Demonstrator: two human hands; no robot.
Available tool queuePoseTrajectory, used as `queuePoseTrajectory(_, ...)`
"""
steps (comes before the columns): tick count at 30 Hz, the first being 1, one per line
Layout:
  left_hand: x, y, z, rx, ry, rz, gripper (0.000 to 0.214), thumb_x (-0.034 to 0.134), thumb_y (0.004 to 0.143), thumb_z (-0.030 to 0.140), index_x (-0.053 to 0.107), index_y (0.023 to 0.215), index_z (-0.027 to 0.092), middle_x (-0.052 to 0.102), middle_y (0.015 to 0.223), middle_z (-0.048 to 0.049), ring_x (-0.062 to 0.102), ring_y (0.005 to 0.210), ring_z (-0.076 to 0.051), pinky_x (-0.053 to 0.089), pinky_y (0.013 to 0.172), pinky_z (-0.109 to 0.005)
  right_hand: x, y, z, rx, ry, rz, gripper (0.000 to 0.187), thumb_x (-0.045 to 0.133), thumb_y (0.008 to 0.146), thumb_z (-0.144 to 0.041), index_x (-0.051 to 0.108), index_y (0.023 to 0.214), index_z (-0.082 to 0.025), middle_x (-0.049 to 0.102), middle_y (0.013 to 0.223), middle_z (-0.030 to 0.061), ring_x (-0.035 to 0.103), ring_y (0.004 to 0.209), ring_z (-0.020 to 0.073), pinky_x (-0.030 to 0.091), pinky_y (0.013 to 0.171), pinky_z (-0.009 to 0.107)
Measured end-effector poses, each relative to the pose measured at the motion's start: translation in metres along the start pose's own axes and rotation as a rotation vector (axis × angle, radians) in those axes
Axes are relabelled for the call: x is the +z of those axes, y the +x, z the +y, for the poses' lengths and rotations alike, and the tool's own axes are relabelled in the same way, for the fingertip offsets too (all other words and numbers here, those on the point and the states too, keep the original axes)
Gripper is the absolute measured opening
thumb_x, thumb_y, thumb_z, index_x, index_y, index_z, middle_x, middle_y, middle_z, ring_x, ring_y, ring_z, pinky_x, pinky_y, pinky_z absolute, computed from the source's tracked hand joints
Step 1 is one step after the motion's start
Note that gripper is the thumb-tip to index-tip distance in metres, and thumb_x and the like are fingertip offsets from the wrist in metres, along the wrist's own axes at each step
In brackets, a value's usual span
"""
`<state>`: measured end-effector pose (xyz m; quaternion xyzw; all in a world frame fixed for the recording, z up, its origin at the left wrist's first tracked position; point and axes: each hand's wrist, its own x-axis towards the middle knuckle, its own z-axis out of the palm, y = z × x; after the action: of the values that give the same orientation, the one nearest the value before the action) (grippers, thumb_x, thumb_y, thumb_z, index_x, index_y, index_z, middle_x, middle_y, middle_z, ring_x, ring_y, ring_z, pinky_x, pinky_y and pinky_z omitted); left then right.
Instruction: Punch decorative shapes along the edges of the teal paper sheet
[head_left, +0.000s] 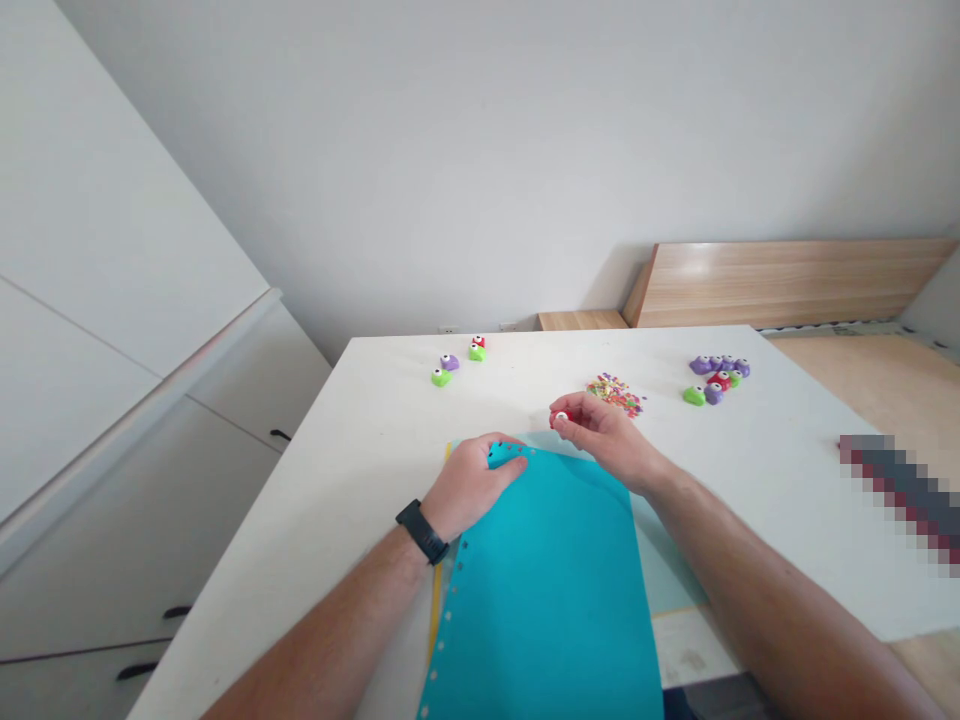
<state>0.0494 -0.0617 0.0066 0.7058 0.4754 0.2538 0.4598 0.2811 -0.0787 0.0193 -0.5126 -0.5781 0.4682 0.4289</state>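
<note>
My left hand [474, 485], a dark band on its wrist, pinches the top left corner of a bright blue sheet [559, 570] between thumb and fingers. Small punched holes run along the sheet's left edge and part of its top edge. In the fingers of my right hand [600, 432] is a small red craft punch [560, 418] with a white, eye-like top. It is just above the sheet's far edge, apart from the paper as far as I can see. Beyond that hand lies a heap of tiny multicoloured paper bits [615, 393].
Under the blue sheet lies a pale sheet or mat [667, 570] with yellow edging. Green, purple and red punches [441, 377] stand at the back left of the white table [360, 440]. Several more punches [715, 393] cluster at the right. A blurred-out object [904, 490] is at the right edge.
</note>
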Motion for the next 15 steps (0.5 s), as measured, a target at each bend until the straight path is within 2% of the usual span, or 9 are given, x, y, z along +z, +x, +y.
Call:
queuePoseTrajectory(5,0.000,0.001,0.001,0.001,0.006,0.002,0.031,0.065,0.087,0.044,0.074,0.107,0.022,0.077,0.102,-0.0029,0.071,0.093,-0.022,0.052,0.084,-0.033,0.003,-0.001,0.002,-0.015,-0.018,-0.024,0.032,0.066,0.089,-0.046,0.065,0.108,-0.020,0.064,0.090,0.0020,0.055,0.076,0.0123,0.043,0.066,0.026)
queuePoseTrajectory(10,0.001,0.001,0.000,0.021,0.005,-0.005,0.030,0.065,0.087,0.043,0.074,0.107,0.022,0.077,0.104,-0.0034,0.070,0.094,-0.022,0.052,0.085,-0.032,0.001,0.002,0.014,-0.010,-0.063,0.016,0.042,0.070,0.087,-0.046,0.061,0.120,-0.022,0.067,0.095,0.0028,0.061,0.081,0.0139,0.048,0.071,0.028)
queuePoseTrajectory(15,0.001,-0.001,0.000,0.017,-0.002,-0.008,0.032,0.066,0.086,0.044,0.074,0.108,0.022,0.077,0.102,-0.0033,0.071,0.092,-0.022,0.053,0.081,-0.032,-0.001,0.004,0.019,0.000,-0.129,0.036,0.044,0.073,0.084,-0.042,0.063,0.121,-0.019,0.071,0.100,0.0057,0.064,0.085,0.0154,0.052,0.075,0.030)
